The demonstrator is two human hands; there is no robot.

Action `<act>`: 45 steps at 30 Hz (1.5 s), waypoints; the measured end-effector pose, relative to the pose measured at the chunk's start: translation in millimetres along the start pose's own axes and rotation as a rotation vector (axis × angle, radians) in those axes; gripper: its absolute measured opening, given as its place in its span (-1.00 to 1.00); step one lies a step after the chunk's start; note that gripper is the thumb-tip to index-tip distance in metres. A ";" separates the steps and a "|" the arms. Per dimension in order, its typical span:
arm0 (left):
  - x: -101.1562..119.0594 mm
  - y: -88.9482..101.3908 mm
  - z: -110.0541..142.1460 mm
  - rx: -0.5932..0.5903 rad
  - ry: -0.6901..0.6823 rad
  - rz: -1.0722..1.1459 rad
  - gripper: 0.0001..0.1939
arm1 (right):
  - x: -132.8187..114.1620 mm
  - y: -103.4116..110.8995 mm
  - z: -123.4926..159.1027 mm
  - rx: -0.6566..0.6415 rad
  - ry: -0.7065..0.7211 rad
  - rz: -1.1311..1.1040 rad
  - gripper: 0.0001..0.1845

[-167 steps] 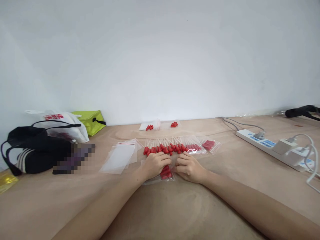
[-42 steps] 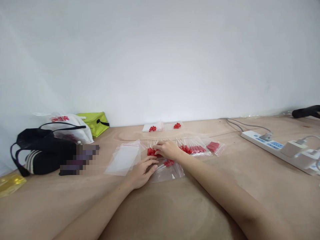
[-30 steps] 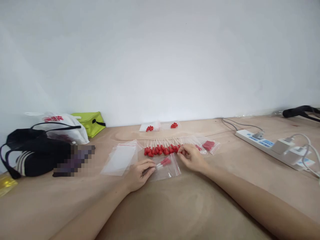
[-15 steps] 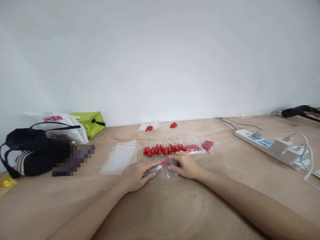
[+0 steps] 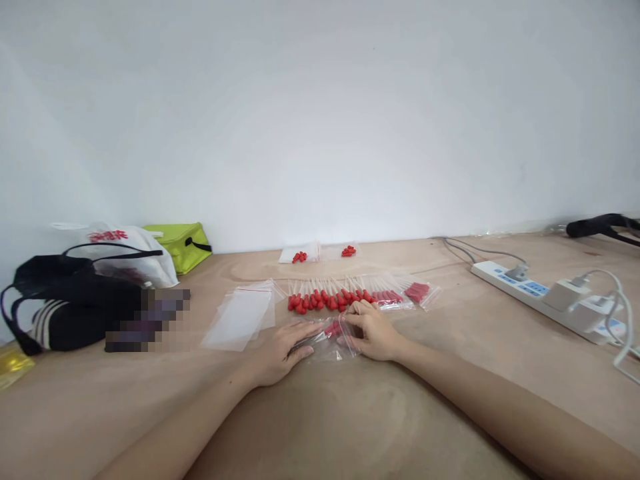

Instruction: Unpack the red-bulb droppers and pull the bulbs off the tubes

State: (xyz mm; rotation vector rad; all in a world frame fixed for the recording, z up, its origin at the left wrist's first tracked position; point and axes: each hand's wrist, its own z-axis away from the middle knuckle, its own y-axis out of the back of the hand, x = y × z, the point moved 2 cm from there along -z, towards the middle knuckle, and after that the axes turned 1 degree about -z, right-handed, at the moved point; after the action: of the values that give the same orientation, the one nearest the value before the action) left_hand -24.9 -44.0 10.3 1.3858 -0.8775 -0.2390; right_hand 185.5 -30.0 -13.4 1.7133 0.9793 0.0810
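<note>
A clear zip bag holding red-bulbed droppers lies on the wooden table in front of me. My left hand rests flat on the bag's left end, fingers stretched out. My right hand pinches the bag's right edge, fingers curled. Just beyond my hands lies a row of loose red-bulbed droppers. Right of that row lie filled zip bags of droppers.
A stack of empty zip bags lies to the left. Two small bags with red caps sit near the wall. Black, white and green bags crowd the far left. A power strip with plugs and cables lies right.
My right hand went to the dropper row, then came back to the bag's right edge. My left hand stayed pressed on the bag.
</note>
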 end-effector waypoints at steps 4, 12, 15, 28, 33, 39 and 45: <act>-3.5 -2.0 0.2 -0.011 0.013 -0.011 -0.60 | -1.0 4.2 1.7 0.012 -0.023 -0.094 -0.62; -4.0 -2.4 0.9 -0.029 0.021 -0.021 -0.57 | -1.5 0.5 1.5 0.012 -0.052 -0.176 -0.75; -3.1 -2.2 1.2 -0.014 0.017 -0.009 -0.57 | 3.8 5.1 0.9 0.015 -0.075 -0.237 -0.86; -3.2 -2.6 0.7 0.022 -0.047 0.011 -0.59 | 3.4 10.9 0.6 -0.057 -0.018 -0.185 -0.85; -7.1 -4.0 2.6 0.030 -0.034 0.007 -0.58 | 18.5 30.3 -3.5 -0.146 -0.162 -0.463 -0.84; -7.2 -2.6 4.1 -0.025 -0.023 -0.063 -0.59 | 49.0 40.2 -3.9 -0.129 -0.570 -1.114 -0.70; -7.4 -2.5 3.8 -0.062 0.000 -0.090 -0.58 | 48.6 34.5 -3.6 -0.183 -0.637 -1.277 -0.71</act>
State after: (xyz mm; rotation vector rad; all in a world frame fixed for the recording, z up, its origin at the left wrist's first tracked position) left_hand -31.5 -42.8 4.8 1.3686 -0.8022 -0.3320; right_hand 234.9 2.0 -3.2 0.6136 1.3158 -1.0890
